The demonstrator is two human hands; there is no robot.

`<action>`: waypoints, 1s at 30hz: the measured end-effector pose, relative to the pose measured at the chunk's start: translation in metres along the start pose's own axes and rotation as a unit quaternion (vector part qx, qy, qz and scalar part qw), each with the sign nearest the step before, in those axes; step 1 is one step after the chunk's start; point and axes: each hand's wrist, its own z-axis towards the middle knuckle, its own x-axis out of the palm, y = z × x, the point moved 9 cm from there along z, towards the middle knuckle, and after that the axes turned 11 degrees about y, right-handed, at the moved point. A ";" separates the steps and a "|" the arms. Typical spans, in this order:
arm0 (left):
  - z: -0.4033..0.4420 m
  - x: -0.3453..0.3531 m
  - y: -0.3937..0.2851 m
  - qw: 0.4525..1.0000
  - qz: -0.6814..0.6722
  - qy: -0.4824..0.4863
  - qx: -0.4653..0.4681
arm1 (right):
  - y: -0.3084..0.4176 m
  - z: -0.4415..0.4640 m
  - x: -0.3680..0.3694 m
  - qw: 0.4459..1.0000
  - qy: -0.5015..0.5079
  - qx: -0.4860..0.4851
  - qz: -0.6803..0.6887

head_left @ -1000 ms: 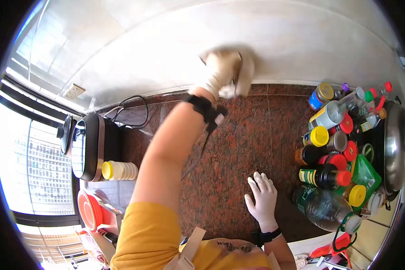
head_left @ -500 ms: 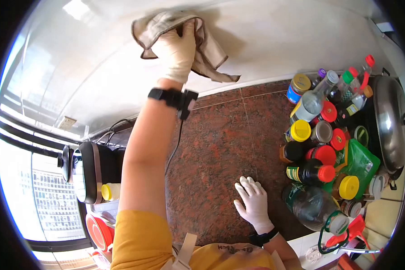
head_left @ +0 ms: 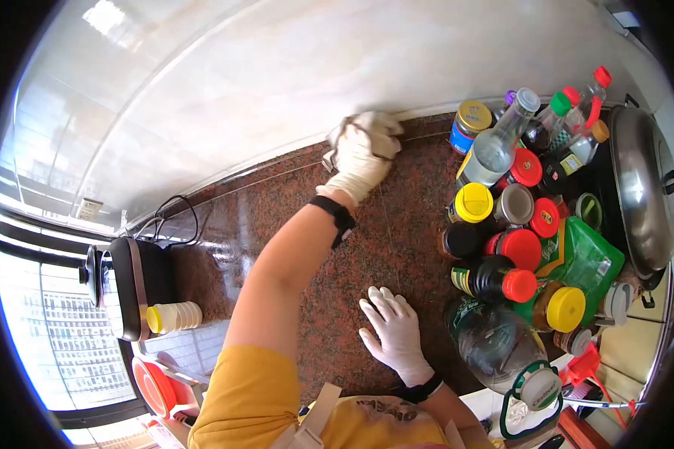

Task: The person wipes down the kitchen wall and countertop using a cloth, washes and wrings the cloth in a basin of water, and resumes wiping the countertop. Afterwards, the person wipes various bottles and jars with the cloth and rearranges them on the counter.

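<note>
Gloved in white, my left hand [head_left: 359, 163] is closed on a bunched beige cloth [head_left: 378, 127] with a dark edge. Hand and cloth are at the back edge of the red-brown speckled countertop [head_left: 337, 277], where it meets the pale wall. The cloth appears to touch this edge; its underside is hidden. My right hand [head_left: 398, 333], also in a white glove, lies palm down on the countertop with fingers spread, holding nothing. A big clear bottle [head_left: 494, 340] stands to its right.
Crowded jars and bottles line the right side, including a yellow-lidded jar [head_left: 473, 203], beside a green packet [head_left: 591, 258] and a lidded metal pan [head_left: 640, 194]. A black appliance [head_left: 153, 280], a cable [head_left: 195, 217] and a yellow-capped container [head_left: 180, 317] are at the left.
Since half a second ago, my left hand has brought the cloth down from the wall to the counter's back edge, bunching it. My right hand stays flat while the view has shifted.
</note>
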 end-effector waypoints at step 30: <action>-0.206 -0.149 0.378 0.920 0.046 -0.176 -0.347 | 0.021 0.014 0.033 0.989 0.046 0.037 -0.136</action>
